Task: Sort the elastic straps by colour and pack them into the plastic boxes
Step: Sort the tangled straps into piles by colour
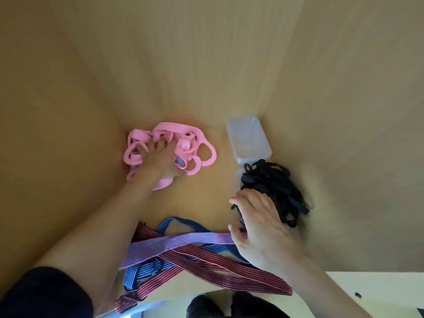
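Observation:
A pile of pink elastic straps (197, 143) lies at the back left of the wooden surface. My left hand (160, 159) reaches into this pile, its fingers spread among the loops. A heap of black straps (277, 182) lies on the right. My right hand (259, 228) rests with straight fingers on the near edge of the black heap and on the end of a striped strap. Striped red and blue straps (183, 251) lie tangled at the front. A clear plastic box (247, 138) stands behind the black heap, apparently with nothing in it.
Wooden walls close in the surface (220, 198) on the left, back and right, so this looks like a shelf or cabinet bay. A pale ledge (376, 292) runs along the front right. A second clear box edge (238, 175) peeks out beside the black heap.

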Demonstrator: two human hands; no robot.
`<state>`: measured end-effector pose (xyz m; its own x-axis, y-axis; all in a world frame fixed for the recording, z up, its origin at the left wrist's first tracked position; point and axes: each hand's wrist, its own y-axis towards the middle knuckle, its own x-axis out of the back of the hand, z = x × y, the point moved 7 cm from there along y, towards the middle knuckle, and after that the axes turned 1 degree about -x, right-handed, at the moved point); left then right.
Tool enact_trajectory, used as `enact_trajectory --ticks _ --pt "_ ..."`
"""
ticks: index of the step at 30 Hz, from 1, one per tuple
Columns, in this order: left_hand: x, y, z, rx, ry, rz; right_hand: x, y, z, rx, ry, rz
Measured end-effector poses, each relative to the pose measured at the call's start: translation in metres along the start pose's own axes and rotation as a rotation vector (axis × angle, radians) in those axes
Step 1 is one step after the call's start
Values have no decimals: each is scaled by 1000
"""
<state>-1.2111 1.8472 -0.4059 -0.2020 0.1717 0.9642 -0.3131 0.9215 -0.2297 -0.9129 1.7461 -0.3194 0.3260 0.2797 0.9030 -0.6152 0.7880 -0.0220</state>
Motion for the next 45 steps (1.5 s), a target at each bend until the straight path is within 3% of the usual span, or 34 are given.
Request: enact_trajectory --ticks 5,9,10,12,15,18,24,34,41,45 --pt "8 -55 -8 92 -78 43 -6 -1 15 75 -18 6" --pt "23 -127 -8 70 -374 -269 -28 -9 35 185 24 102" --pt "13 -148 -14 18 -479 -230 -41 -13 38 200 38 174" --pt "-23 -187 -38 -134 -489 38 -73 -19 36 187 31 346" --pt "-78 -223 -54 -265 -116 320 -115 -23 23 128 -136 511" --pt "-90 -229 -43 -272 127 297 -131 -19 14 118 -236 418" --pt "-81 -226 -24 -280 261 191 -132 -17 9 155 -263 210" --pt "-69 -217 -29 -378 231 -42 -140 -2 6 21 -342 319" --pt "-63 -214 -29 -355 206 -48 -128 7 14 1 -320 285" --pt "-63 -210 -18 -198 134 11 -114 9 20 -9 -249 227"
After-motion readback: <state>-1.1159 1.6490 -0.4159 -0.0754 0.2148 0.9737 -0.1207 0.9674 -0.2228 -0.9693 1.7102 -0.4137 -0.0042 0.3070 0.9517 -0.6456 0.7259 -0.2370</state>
